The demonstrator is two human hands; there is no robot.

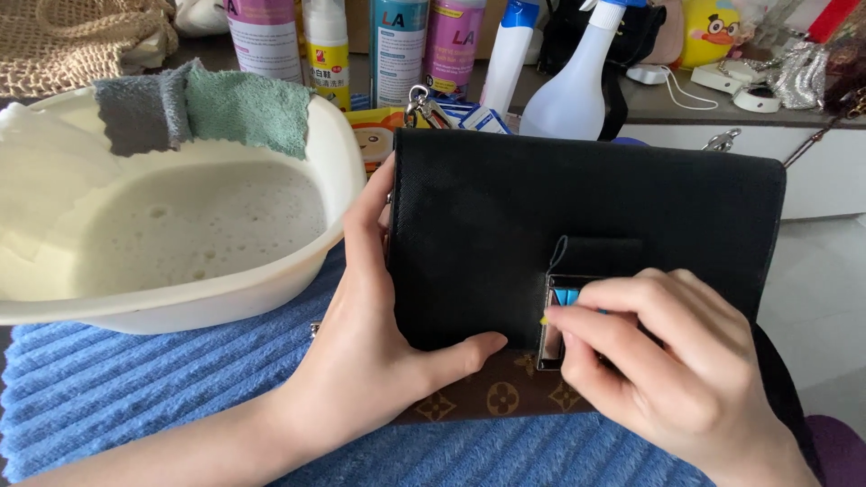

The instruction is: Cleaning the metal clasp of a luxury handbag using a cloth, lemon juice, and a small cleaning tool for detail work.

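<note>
A black textured handbag (505,216) with a brown patterned base lies on a blue ribbed towel (135,388). My left hand (370,343) grips the bag's left edge, thumb pressed on the front flap. My right hand (658,352) is pinched shut on a small tool with a yellow tip and blue part, pressed against the bag's shiny metal clasp (552,316). Most of the tool is hidden by my fingers.
A white basin (334,135) of foamy water stands at the left, with a grey cloth (135,113) and a green cloth (253,104) draped over its rim. Several cleaner bottles and a white spray bottle (573,86) line the back counter.
</note>
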